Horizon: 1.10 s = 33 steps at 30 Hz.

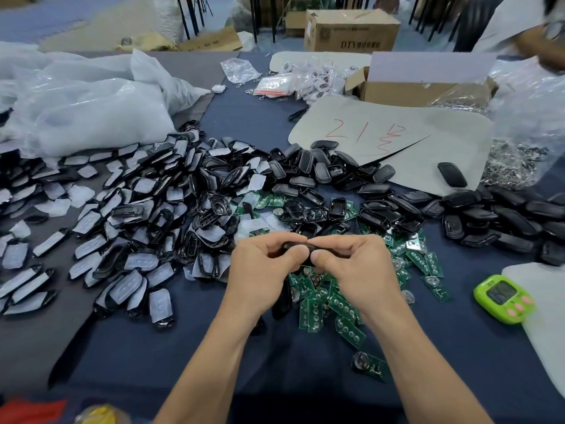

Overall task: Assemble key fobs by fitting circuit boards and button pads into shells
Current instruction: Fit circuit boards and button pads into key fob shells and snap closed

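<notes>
My left hand (263, 264) and my right hand (351, 264) meet above the table's middle and together pinch one black key fob shell (302, 249) between thumbs and curled fingers; most of the shell is hidden by the fingers. Under and to the right of my hands lies a scatter of green circuit boards (318, 304). A broad heap of black frames with translucent button pads (146, 215) covers the left half. Black shell halves (382, 206) are piled behind and to the right.
A green timer (503, 298) lies at the right near a grey sheet. A grey sheet with red writing (391, 139), an open cardboard box (422, 84) and plastic bags (85, 105) stand at the back. Another person (538, 32) is at the far right.
</notes>
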### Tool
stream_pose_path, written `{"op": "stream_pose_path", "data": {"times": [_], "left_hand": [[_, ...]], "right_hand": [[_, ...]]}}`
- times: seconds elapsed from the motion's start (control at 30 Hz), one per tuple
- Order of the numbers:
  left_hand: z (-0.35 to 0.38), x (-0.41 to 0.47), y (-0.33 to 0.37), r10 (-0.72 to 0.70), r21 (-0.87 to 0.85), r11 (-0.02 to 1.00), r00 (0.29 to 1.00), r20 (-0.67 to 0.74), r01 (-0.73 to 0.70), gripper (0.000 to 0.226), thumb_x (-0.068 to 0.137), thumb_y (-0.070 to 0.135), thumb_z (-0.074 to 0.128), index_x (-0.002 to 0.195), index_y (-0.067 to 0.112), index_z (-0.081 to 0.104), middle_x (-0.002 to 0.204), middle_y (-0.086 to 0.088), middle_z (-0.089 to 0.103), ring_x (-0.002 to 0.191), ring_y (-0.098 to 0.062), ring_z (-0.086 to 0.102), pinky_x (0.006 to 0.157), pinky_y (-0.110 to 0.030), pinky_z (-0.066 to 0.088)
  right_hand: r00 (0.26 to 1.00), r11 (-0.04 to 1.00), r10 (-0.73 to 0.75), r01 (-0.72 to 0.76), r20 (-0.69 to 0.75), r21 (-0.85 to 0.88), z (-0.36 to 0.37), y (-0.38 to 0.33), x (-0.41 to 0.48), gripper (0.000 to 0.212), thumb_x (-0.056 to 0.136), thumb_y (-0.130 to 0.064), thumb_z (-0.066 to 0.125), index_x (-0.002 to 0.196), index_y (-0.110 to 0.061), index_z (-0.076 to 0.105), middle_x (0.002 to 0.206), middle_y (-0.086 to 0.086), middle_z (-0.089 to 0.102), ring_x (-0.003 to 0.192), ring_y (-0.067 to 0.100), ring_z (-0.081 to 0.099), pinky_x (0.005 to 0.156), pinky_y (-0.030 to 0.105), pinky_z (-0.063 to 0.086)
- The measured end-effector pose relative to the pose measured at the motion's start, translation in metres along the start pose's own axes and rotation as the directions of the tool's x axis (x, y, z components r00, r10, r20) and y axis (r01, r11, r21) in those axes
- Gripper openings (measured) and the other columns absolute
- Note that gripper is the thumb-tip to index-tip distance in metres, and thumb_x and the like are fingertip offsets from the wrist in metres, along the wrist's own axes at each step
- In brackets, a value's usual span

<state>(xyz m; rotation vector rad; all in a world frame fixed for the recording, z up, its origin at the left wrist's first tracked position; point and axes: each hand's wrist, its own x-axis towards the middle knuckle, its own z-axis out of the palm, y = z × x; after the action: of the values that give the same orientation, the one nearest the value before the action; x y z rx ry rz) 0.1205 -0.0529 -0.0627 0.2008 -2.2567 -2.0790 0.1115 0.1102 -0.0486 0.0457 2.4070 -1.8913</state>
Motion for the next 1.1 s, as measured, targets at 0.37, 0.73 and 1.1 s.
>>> {"op": "stream_pose_path", "data": {"times": [0.37,0.73,1.1], "left_hand": [[-0.003,-0.008,0.001,0.223,0.184,0.958,0.975,0.003,-0.22,0.039,0.08,0.022,0.078,0.093,0.059,0.077,0.09,0.02,0.079,0.087,-0.002,0.075,0.08,-0.021,0.059],[0.031,-0.006,0.009,-0.17,-0.392,0.916,0.967,-0.189,0.085,0.041,0.107,0.024,0.054,0.08,0.02,0.085,0.094,-0.008,0.081,0.09,-0.015,0.078,0.075,-0.029,0.062],[0.01,0.004,-0.007,-0.216,-0.241,0.954,0.966,-0.142,0.177,0.033,0.108,0.032,0.053,0.093,0.024,0.082,0.096,-0.002,0.082,0.092,-0.014,0.077,0.085,-0.031,0.06]], "right_hand": [[0.973,0.87,-0.16,0.219,0.167,-0.442,-0.003,-0.02,-0.002,0.044,0.085,-0.018,0.075,0.104,-0.056,0.065,0.078,-0.03,0.073,0.081,-0.002,0.072,0.076,0.022,0.058],[0.974,0.776,0.223,-0.202,0.039,0.598,0.052,-0.005,-0.022,0.035,0.09,0.01,0.066,0.076,-0.016,0.085,0.082,0.011,0.079,0.069,0.017,0.071,0.066,0.027,0.061],[0.958,0.859,0.27,-0.285,0.096,0.425,0.015,0.003,0.007,0.013,0.086,0.001,0.074,0.097,-0.005,0.077,0.091,0.015,0.079,0.071,0.02,0.075,0.071,0.037,0.066]]}}
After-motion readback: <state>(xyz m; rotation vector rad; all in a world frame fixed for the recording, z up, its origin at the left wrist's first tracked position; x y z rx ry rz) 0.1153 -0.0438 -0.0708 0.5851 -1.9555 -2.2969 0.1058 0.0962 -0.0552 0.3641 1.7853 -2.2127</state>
